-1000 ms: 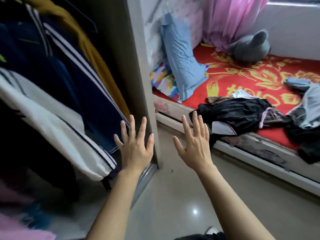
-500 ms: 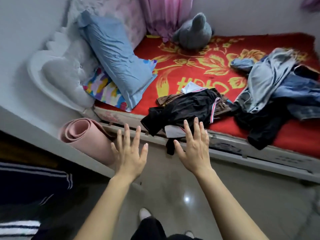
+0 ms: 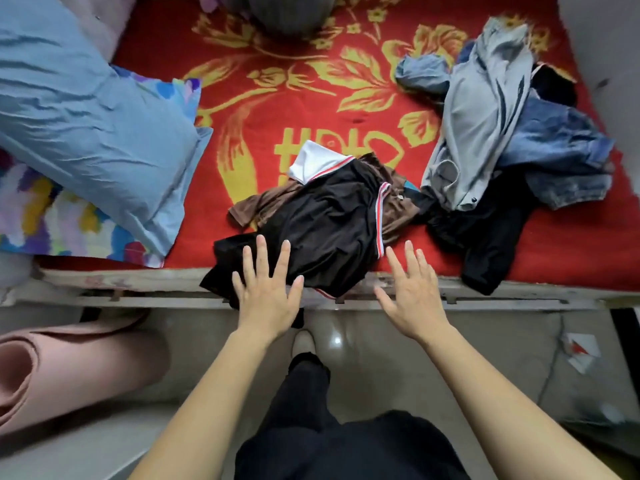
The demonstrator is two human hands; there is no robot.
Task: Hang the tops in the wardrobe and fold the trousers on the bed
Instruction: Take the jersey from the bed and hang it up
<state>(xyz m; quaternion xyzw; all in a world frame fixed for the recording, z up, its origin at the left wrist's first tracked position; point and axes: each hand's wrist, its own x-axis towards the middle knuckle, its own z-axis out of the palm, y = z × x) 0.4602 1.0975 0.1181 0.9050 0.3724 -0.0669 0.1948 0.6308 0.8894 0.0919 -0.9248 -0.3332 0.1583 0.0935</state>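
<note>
left hand over the black garment, right hand just beside it at the bed edge; each grip spread, holding nothing. best pinch its striped band at 2 points and lift clear.

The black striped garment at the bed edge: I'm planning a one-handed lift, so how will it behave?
Probably floppy: the black striped garment lies crumpled, with one corner drooping over the bed edge. Its smooth, faintly shiny cloth may slip through a loose pinch. It overlaps a brown garment, so lifting it could drag that along.
</note>
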